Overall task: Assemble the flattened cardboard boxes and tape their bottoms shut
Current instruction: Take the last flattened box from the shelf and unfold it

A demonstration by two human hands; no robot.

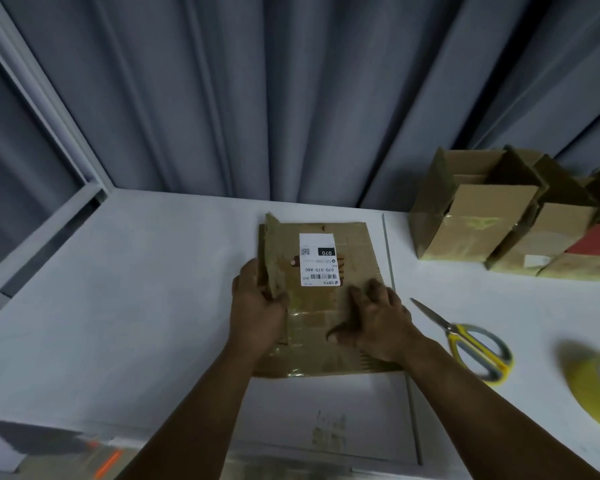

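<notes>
A flattened brown cardboard box (357, 251) with a white shipping label lies on the white table (146, 292) in front of me. My left hand (257, 303) grips its left edge, where a flap is lifted upright. My right hand (374, 317) lies on top of the box near its right side, fingers spread and pressing down. A roll of yellowish packing tape (593, 382) sits at the right edge of the view. Yellow-handled scissors (465, 337) lie between the box and the tape.
Several assembled cardboard boxes (482, 209) stand at the back right of the table. Grey curtains (257, 98) hang behind the table. A window frame (49, 209) runs along the left. A seam (400, 323) in the table runs just right of the flat box.
</notes>
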